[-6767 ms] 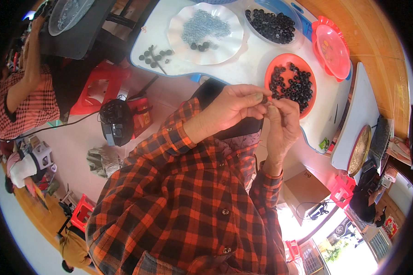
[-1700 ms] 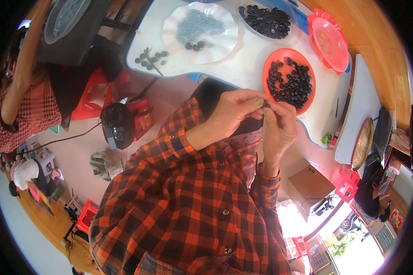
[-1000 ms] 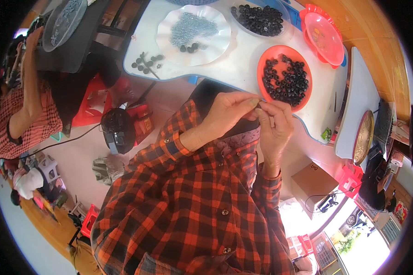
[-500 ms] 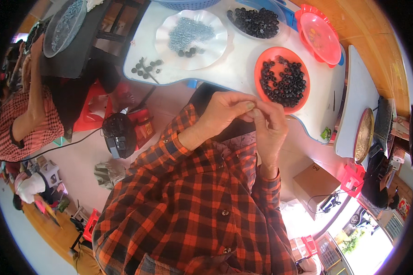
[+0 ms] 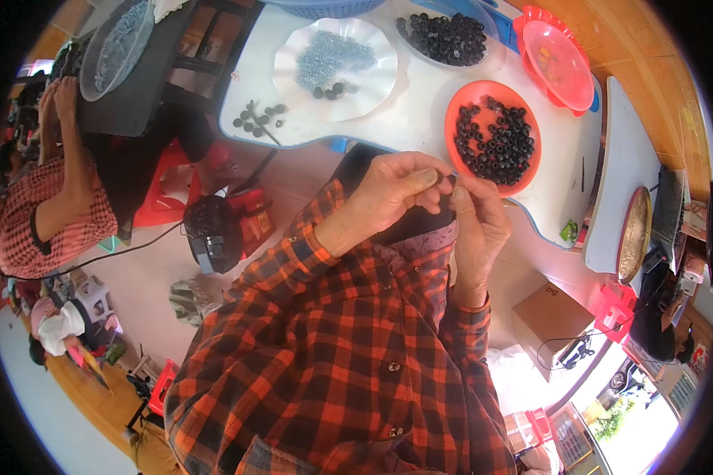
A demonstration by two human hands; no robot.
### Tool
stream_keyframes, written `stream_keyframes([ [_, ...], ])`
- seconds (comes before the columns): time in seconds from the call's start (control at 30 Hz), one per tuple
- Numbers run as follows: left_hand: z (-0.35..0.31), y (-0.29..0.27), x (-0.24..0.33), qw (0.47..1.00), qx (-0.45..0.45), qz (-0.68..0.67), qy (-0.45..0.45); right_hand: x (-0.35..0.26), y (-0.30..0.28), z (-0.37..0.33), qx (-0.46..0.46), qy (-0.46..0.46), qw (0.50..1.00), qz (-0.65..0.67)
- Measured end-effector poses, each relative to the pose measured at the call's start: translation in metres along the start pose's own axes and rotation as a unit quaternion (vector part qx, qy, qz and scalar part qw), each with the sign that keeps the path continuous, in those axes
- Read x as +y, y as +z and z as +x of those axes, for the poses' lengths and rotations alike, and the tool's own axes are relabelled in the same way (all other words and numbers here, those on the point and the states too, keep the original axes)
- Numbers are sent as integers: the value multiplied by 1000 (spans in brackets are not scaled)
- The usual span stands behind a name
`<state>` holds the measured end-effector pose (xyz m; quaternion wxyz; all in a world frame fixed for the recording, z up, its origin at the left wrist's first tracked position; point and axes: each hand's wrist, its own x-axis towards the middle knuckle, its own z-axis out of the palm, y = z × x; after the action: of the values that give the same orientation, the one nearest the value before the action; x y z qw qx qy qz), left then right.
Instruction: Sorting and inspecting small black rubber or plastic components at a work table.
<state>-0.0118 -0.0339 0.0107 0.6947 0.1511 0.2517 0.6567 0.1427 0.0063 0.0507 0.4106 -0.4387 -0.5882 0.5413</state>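
Observation:
In front of my chest, both hands are raised by the table's near edge. My left hand [image 5: 392, 188] is closed, thumb and forefinger pinching a small round black part [image 5: 451, 180] that shows at their tips. My right hand [image 5: 481, 223] comes up against it, thumb and fingertips pressed together; whatever it pinches is too small or hidden to name. Just beyond, an orange-red plate [image 5: 455, 131] carries many black ring-like parts [image 5: 515, 150]. Farther left, a white wavy-edged plate [image 5: 376, 87] bears small clear bluish pieces [image 5: 333, 59] and several black parts [image 5: 329, 92].
Several black parts [image 5: 253, 123] lie loose at the white table's left corner. At the back stand a clear bowl of black parts [image 5: 448, 39] and a red basin [image 5: 558, 67]. A cardboard box [image 5: 550, 317] is on the floor. Another person [image 5: 55, 198] sits at left.
My fingertips have drawn slightly apart, and the small black part now shows between them. The whole view has shifted a little. The person at left has raised their hands.

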Motion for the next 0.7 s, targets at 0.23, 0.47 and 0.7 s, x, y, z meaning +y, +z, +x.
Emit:
stream_keyframes([
  [0.23,1,4,4,999,10,-30,-13,0,-1,-1,-11,-15,1000,-9],
  [0.47,-1,5,-4,996,-4,-84,-13,-7,2,-3,-27,-45,998,22],
  [0.7,-8,18,-1,990,6,130,50,-10,2,-6,-24,-86,995,32],
])
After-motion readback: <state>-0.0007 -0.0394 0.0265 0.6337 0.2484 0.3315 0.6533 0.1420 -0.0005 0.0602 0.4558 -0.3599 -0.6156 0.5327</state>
